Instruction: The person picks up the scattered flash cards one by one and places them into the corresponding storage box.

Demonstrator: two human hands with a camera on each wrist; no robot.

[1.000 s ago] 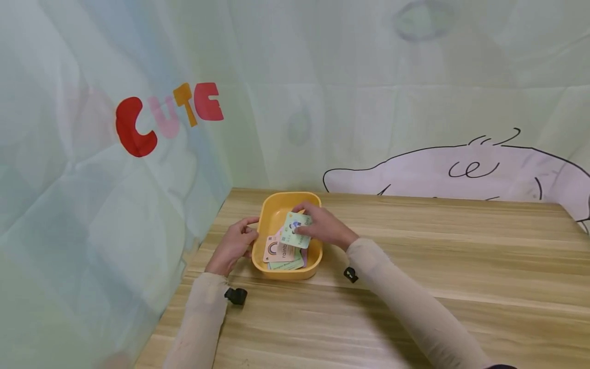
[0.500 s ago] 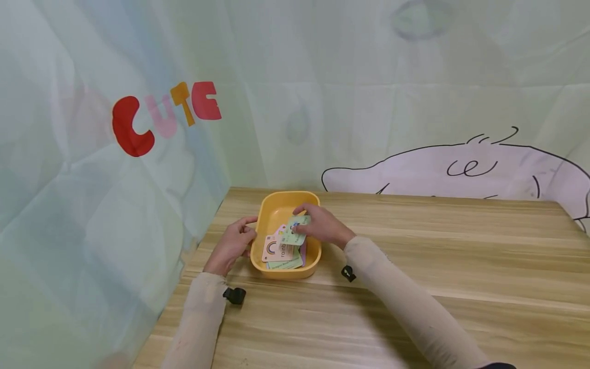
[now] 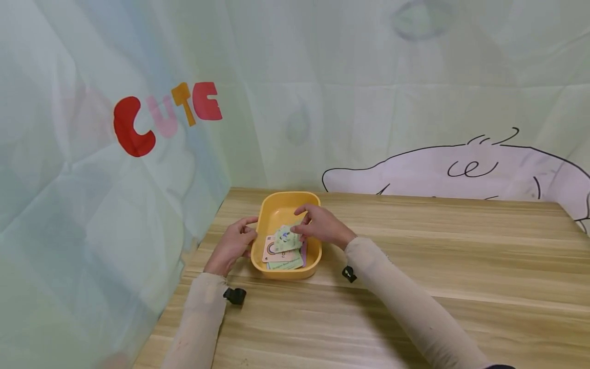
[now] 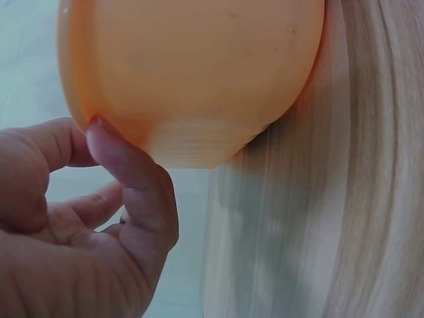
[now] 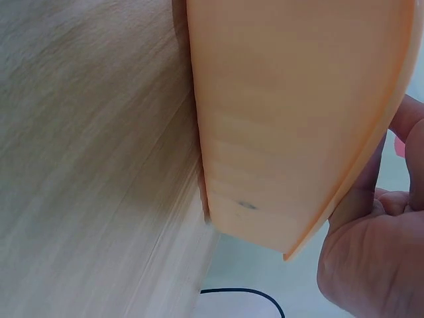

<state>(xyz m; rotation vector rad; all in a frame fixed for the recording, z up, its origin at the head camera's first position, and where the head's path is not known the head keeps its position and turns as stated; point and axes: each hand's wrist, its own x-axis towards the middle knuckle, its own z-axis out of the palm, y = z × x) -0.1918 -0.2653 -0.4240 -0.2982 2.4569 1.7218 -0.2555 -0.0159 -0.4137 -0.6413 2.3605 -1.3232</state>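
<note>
A yellow plastic box [image 3: 274, 212] with rounded corners stands on the table, several printed cards inside. My left hand [image 3: 232, 247] holds its left rim; in the left wrist view a bent fingertip presses the wall at the edge. Over the box's right side is my right hand [image 3: 324, 225], thumb and fingers apart. Just below its thumb, a green card [image 3: 287, 240] with a small blue figure lies on a peach rainbow card [image 3: 268, 255]. Another green card [image 3: 286, 265] sits under these. In the right wrist view the box wall hides the fingertips.
The wood-grain table [image 3: 438, 256] extends far to the right. Printed fabric walls [image 3: 286, 102] rise along its left and back edges, close to the box. Black wrist cameras [image 3: 235, 295] are strapped to both sleeves.
The green card has left my right hand's pinch and dropped down and left onto the rainbow card. My right fingers have spread. The left hand stays at the rim.
</note>
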